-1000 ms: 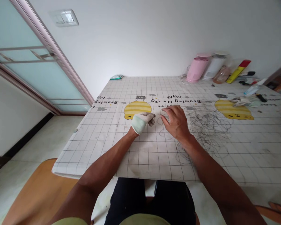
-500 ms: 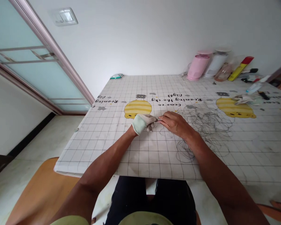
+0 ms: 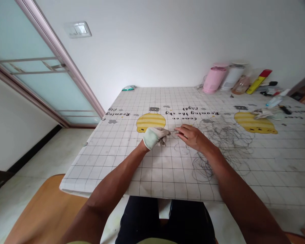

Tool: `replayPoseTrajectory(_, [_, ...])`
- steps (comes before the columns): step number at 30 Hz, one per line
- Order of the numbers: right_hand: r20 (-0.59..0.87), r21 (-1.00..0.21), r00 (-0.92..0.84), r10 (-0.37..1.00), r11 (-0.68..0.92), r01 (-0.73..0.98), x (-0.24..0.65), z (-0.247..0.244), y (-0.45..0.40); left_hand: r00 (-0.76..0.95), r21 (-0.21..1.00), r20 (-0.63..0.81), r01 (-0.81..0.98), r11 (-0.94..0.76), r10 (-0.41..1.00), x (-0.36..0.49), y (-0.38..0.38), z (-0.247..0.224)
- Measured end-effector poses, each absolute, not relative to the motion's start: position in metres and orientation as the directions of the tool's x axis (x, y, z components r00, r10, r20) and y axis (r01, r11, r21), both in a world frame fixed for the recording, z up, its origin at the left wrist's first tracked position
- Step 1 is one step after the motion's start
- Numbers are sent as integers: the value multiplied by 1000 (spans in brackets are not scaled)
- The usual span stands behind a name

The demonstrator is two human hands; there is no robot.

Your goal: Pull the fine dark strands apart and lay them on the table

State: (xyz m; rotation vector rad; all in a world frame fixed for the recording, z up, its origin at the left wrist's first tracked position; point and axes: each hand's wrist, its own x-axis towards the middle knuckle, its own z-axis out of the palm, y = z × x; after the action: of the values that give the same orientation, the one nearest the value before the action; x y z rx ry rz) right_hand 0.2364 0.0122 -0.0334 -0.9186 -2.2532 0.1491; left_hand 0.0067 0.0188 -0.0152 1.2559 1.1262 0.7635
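My left hand (image 3: pixel 157 136), in a pale glove with a light green cuff, is closed in a pinch above the tablecloth. Whatever lies between its fingertips is too small to make out. Just to its right is my bare right hand (image 3: pixel 189 135), its thumb and forefinger pointing left with a slight gap between the tips. A narrow space separates the two hands. Thin dark wire-like strands (image 3: pixel 225 137) lie in a loose tangle beside and beyond my right forearm, and a few fine loops reach under the right hand.
A checked tablecloth (image 3: pixel 165 183) with yellow bear prints covers the table. At the back right stand a pink cylinder (image 3: pixel 214 79), a white cylinder (image 3: pixel 232 77), a bottle (image 3: pixel 241 85) and a yellow-red box (image 3: pixel 258 82). A crumpled glove (image 3: pixel 268 113) lies at right; a small packet (image 3: pixel 128 87) lies at the back left.
My right hand has drawn away to the right from my left fingertips, and its own fingertips have parted slightly. My left hand keeps its pinch. The view has tilted up a little.
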Motion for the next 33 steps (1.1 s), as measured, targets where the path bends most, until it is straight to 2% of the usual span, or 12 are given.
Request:
replayPoseTrajectory(7, [571,-415,-500,652,754,509,243,-20,8,367,983,-184,79,167,912,-1,21,-14])
replayPoseTrajectory(13, [554,-481,-425,716,692,538,248,-15,7,356,992,-128,44,120,926,-3,24,-19])
replayPoseTrajectory(17, [562,-469,-427,709,698,541,253,-17,9,347,997,-78,16,77,935,-6,26,-19])
replayPoseTrajectory(23, [597,-475,-369,713,684,553,252,-20,10,372,994,-111,56,97,922,-5,25,-16])
replayPoseTrajectory(29, [518,-606,-327,790,609,512,255,-19,9,363,997,-80,18,79,928,-5,26,-17])
replayPoseTrajectory(33, [375,-693,-351,858,511,509,257,-13,4,373,998,-63,4,67,926,-6,27,-19])
